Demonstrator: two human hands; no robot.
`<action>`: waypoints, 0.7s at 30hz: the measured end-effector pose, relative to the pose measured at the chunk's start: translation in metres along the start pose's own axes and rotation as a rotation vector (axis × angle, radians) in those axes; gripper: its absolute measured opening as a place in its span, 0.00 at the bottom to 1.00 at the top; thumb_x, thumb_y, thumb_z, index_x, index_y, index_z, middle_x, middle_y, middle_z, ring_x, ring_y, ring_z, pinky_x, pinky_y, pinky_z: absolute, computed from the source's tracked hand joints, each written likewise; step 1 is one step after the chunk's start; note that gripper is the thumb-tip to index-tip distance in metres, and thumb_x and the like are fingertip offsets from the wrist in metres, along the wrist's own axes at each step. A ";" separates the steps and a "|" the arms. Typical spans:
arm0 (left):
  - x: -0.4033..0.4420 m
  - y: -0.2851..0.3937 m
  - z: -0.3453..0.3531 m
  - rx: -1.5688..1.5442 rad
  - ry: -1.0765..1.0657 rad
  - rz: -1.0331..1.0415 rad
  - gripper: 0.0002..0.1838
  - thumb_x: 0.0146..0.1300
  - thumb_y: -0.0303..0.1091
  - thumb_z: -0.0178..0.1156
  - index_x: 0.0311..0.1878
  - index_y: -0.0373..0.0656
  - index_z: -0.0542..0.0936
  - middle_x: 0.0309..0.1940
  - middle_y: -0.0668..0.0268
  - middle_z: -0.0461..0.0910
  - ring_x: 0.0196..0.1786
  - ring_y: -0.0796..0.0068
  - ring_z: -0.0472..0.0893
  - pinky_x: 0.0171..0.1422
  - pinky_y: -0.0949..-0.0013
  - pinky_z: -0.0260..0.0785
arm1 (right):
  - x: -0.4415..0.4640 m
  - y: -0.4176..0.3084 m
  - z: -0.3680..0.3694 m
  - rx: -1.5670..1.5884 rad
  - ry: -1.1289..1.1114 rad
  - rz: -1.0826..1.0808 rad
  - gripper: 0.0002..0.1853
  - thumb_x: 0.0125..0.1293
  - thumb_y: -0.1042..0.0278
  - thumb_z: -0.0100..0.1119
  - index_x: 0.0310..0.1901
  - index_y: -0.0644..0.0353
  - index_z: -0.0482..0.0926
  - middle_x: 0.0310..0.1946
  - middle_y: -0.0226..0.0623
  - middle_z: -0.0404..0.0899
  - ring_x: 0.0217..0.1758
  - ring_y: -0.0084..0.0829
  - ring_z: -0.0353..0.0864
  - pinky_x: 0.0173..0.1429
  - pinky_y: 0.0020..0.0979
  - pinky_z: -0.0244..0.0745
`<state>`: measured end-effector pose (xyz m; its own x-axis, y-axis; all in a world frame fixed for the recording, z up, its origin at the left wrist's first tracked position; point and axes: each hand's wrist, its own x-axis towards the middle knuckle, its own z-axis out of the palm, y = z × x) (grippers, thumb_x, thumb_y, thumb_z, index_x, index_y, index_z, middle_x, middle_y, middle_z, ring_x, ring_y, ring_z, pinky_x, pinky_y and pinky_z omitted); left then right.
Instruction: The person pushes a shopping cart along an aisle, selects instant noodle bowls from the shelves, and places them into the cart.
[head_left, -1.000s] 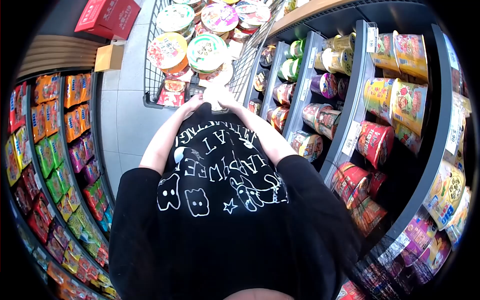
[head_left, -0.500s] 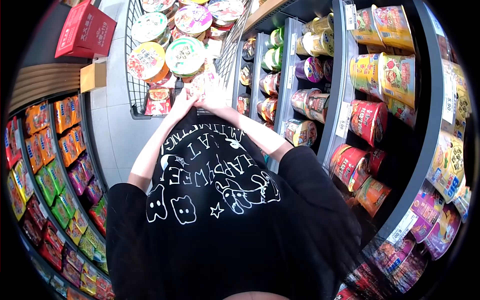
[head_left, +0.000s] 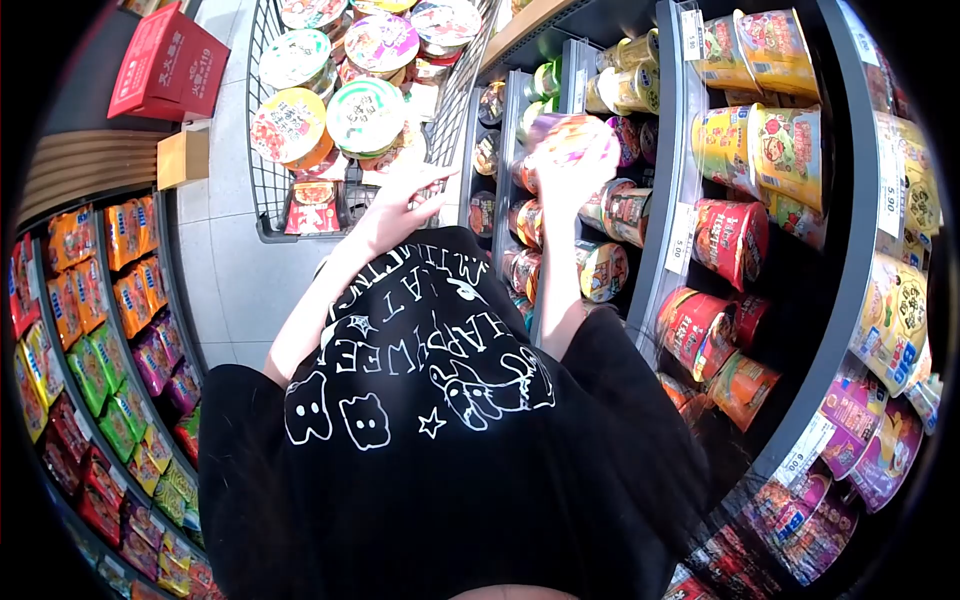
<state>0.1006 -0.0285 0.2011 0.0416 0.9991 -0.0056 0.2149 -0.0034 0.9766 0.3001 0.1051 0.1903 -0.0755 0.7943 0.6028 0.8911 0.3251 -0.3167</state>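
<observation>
My right hand [head_left: 563, 190] is wrapped round a noodle cup [head_left: 580, 145] with a white and purple lid, blurred by motion, in front of the right shelf. My left hand [head_left: 400, 208] has its fingers apart and holds nothing; it is by the near edge of the wire cart [head_left: 262, 185]. In the cart lie several noodle tubs, among them a green-rimmed one [head_left: 365, 115], an orange one [head_left: 288, 125] and a purple-lidded one [head_left: 381, 44]. A red packet [head_left: 313, 207] lies at the cart's near left corner.
The right shelf [head_left: 655, 240] holds rows of cups, with red ones [head_left: 730, 240] and yellow ones [head_left: 785, 160]. Bagged noodles [head_left: 75, 290] fill the left shelf. A red box [head_left: 170, 65] and a small tan box [head_left: 183, 160] stand at the upper left.
My right hand has moved right, from the cart to the shelf, with the cup in it. My left hand has let go of the cup, and its fingers have spread.
</observation>
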 end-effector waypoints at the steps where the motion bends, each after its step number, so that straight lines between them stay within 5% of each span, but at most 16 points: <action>1: 0.000 -0.002 -0.002 0.001 0.001 0.001 0.19 0.53 0.28 0.52 0.50 0.45 0.69 0.34 0.65 0.70 0.33 0.80 0.68 0.37 0.78 0.62 | 0.010 0.017 0.006 -0.114 0.033 0.110 0.41 0.36 0.59 0.59 0.55 0.64 0.57 0.50 0.53 0.57 0.49 0.49 0.60 0.51 0.44 0.59; 3: -0.001 -0.006 -0.007 -0.051 -0.018 -0.132 0.18 0.55 0.28 0.50 0.51 0.44 0.68 0.36 0.68 0.72 0.37 0.82 0.70 0.40 0.80 0.62 | 0.030 0.046 0.010 -0.433 0.082 0.201 0.41 0.38 0.50 0.59 0.55 0.61 0.58 0.48 0.53 0.60 0.47 0.50 0.63 0.48 0.45 0.64; 7: -0.004 -0.012 -0.016 -0.244 0.013 -0.205 0.17 0.58 0.31 0.47 0.51 0.43 0.68 0.40 0.65 0.72 0.41 0.80 0.70 0.46 0.77 0.62 | 0.060 0.093 0.012 -0.182 -0.126 0.519 0.40 0.41 0.46 0.58 0.54 0.61 0.58 0.48 0.52 0.64 0.50 0.46 0.65 0.51 0.37 0.63; 10: -0.006 -0.007 -0.023 -0.187 0.071 -0.183 0.17 0.56 0.31 0.47 0.51 0.40 0.68 0.40 0.65 0.73 0.40 0.81 0.70 0.45 0.78 0.61 | 0.072 0.116 0.027 0.010 0.037 0.416 0.40 0.38 0.43 0.58 0.50 0.64 0.62 0.42 0.54 0.68 0.45 0.45 0.69 0.50 0.34 0.63; 21: -0.024 -0.028 -0.035 -0.128 0.154 -0.211 0.17 0.55 0.34 0.47 0.49 0.41 0.69 0.38 0.64 0.73 0.39 0.79 0.71 0.44 0.76 0.62 | 0.116 0.152 0.075 -0.006 -0.155 0.416 0.43 0.38 0.44 0.60 0.52 0.65 0.58 0.44 0.56 0.66 0.48 0.45 0.67 0.51 0.34 0.62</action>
<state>0.0590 -0.0510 0.1819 -0.1413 0.9718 -0.1888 0.0778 0.2010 0.9765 0.3932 0.2852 0.1570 0.2239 0.9247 0.3079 0.8625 -0.0409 -0.5045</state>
